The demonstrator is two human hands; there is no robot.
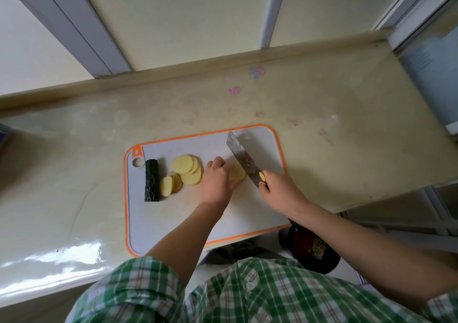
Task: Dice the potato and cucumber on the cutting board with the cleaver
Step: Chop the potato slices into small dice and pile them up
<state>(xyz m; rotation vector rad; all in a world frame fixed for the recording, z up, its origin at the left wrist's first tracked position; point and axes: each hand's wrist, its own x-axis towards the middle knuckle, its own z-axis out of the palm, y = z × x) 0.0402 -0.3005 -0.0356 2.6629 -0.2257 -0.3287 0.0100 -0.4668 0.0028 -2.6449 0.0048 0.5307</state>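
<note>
Potato stack pinched by the left hand's curled fingers; cleaver at its 3 o'clock, right hand wrapped round the handle; cucumber at 9 o'clock.

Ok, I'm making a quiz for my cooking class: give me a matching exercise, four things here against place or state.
Things: 1 cucumber piece; 2 fanned potato slices; 3 cleaver; 4 cutting board.
States: A orange-rimmed; B handle gripped by right hand; C dark green, far left on board; D between cucumber and left hand.
Pairs: 1-C, 2-D, 3-B, 4-A.
</note>
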